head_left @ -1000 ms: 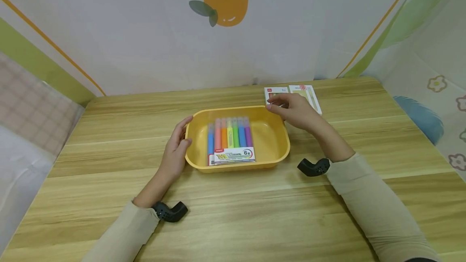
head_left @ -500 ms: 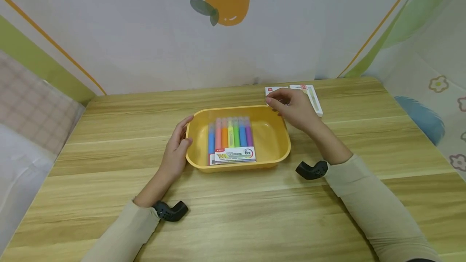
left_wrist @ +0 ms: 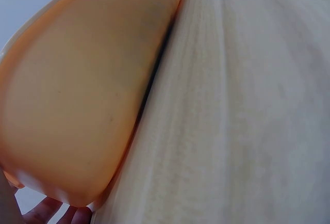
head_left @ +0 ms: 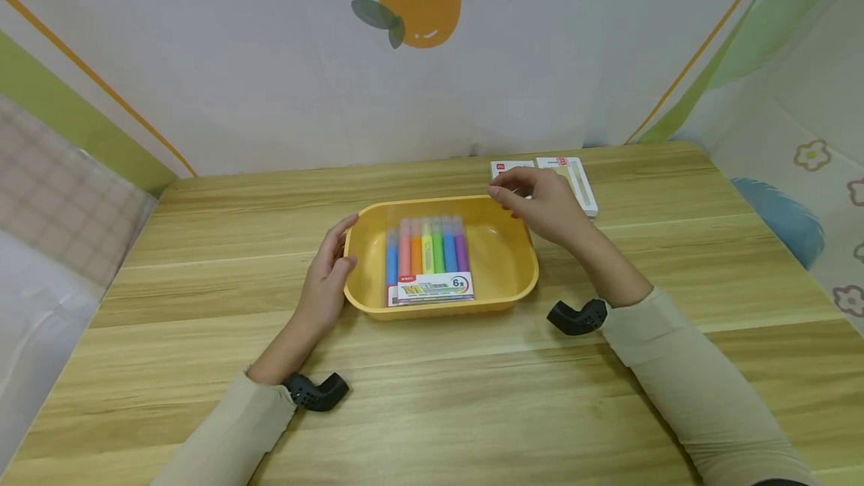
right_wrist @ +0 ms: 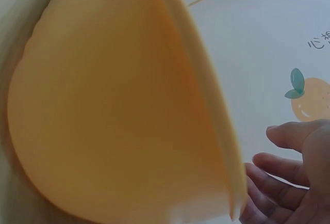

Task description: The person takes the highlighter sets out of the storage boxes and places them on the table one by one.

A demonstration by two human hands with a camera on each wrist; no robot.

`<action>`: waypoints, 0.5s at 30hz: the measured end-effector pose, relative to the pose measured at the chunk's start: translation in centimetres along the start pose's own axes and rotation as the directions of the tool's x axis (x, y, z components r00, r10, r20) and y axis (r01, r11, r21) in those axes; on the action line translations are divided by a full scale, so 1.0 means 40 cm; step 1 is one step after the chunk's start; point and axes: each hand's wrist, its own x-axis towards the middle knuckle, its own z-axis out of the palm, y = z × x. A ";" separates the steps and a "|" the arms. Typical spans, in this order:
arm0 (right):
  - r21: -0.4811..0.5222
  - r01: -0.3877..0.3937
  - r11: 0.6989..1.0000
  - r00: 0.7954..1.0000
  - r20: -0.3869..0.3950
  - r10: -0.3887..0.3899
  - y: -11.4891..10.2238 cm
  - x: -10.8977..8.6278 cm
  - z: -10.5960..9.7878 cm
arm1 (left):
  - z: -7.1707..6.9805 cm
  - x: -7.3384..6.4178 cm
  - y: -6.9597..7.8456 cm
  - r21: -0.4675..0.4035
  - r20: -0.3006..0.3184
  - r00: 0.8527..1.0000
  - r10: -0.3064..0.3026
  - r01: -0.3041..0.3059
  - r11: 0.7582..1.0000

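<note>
A yellow plastic basket (head_left: 502,261) sits on the table with a pack of highlighters (head_left: 432,265) in several colours lying inside it. Part of a second pack, with a blue highlighter (head_left: 391,257), shows from under the first at its left. My left hand (head_left: 324,283) grips the basket's left end, thumb over the rim and fingers along the outer wall. Over the back right corner of the rim is my right hand (head_left: 547,205), its fingers loosely bent. The right wrist view shows the thumb (right_wrist: 289,135) apart from the fingers, with nothing between them.
Behind the right hand, two flat white boxes (head_left: 582,182) lie near the table's back edge, one partly hidden by that hand. The wooden table (head_left: 432,403) meets a white cloth backdrop (head_left: 283,81) printed with an orange.
My right hand has shifted slightly at the back right rim, covering more of the nearer white box, and its forearm has moved a little left. The left hand and basket stay in place.
</note>
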 end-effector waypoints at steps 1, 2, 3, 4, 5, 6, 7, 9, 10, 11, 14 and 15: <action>0.004 -0.003 1.000 1.000 0.000 0.003 -0.001 0.000 0.001 | 0.000 0.000 0.000 0.001 0.000 1.000 0.000 0.000 1.000; 0.008 -0.007 1.000 1.000 0.001 0.007 -0.003 -0.001 0.001 | 0.000 0.000 -0.001 0.002 -0.001 1.000 0.001 -0.001 1.000; 0.013 -0.011 1.000 1.000 0.003 0.011 -0.004 -0.001 0.002 | 0.000 0.000 -0.001 0.002 -0.001 1.000 0.002 -0.002 1.000; 0.018 -0.013 1.000 1.000 0.007 0.012 -0.005 -0.001 0.003 | 0.001 0.000 -0.001 0.004 -0.001 1.000 0.005 -0.005 1.000; 0.026 -0.016 1.000 1.000 0.009 0.016 -0.006 -0.001 0.005 | 0.001 0.000 -0.001 0.005 0.001 1.000 0.008 -0.008 1.000; 0.031 -0.019 0.999 1.000 0.013 0.018 -0.005 -0.001 0.006 | 0.001 0.000 -0.001 0.005 0.001 1.000 0.008 -0.008 1.000; 0.035 -0.019 0.999 1.000 0.018 0.019 -0.006 -0.002 0.007 | 0.001 0.000 -0.002 0.006 0.001 1.000 0.008 -0.008 1.000; 0.033 -0.018 0.999 0.999 0.034 0.017 -0.007 -0.003 0.007 | 0.000 0.000 -0.001 0.006 0.003 1.000 0.009 -0.009 1.000; 0.032 -0.018 0.999 0.999 0.041 0.017 -0.007 -0.003 0.007 | 0.000 0.000 -0.002 0.008 0.002 1.000 0.008 -0.008 1.000; 0.029 -0.019 0.999 0.999 0.048 0.018 -0.007 -0.003 0.007 | 0.000 0.000 -0.002 0.008 0.002 1.000 0.005 -0.005 1.000; 0.026 -0.028 0.999 0.997 0.076 0.026 -0.006 -0.002 0.007 | 0.000 -0.002 0.000 0.010 0.000 1.000 0.001 -0.001 1.000; 0.027 -0.035 0.999 0.996 0.084 0.032 -0.006 -0.001 0.007 | 0.000 -0.002 0.001 0.012 0.000 1.000 0.000 0.000 1.000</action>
